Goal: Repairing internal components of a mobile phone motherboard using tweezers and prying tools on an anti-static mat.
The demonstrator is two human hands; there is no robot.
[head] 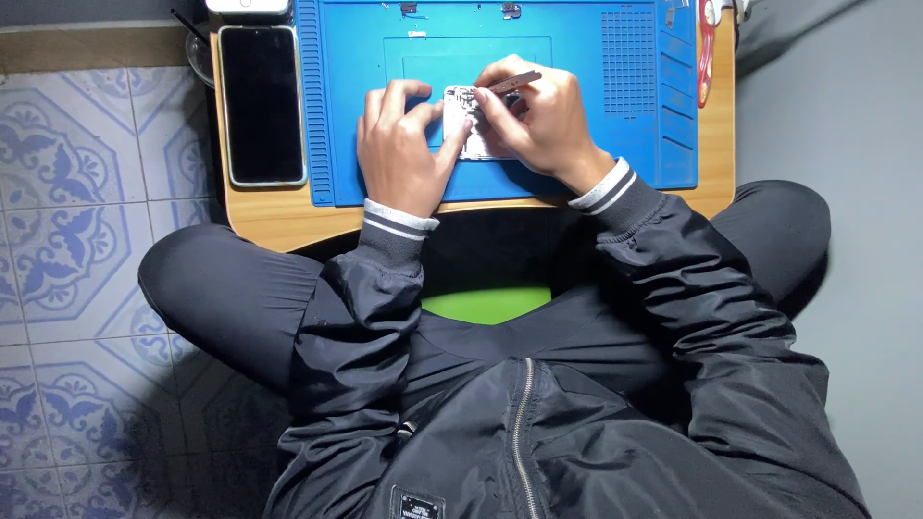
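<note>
Now both hands' grip pins the opened phone [467, 123]; tweezers [513, 83] touch it.

Both hands hid most of the small opened device [464, 123], and the frame's top edge cut off a white phone [247, 6].

Both forearms, in dark sleeves with striped cuffs, rise from the lower frame and converge at upper centre. The left hand [396, 146] lies palm-down, fingers curled forward, thumb angled right. The right hand [535, 115] is curled in a pinching grip, knuckles up, close beside the left hand.
</note>
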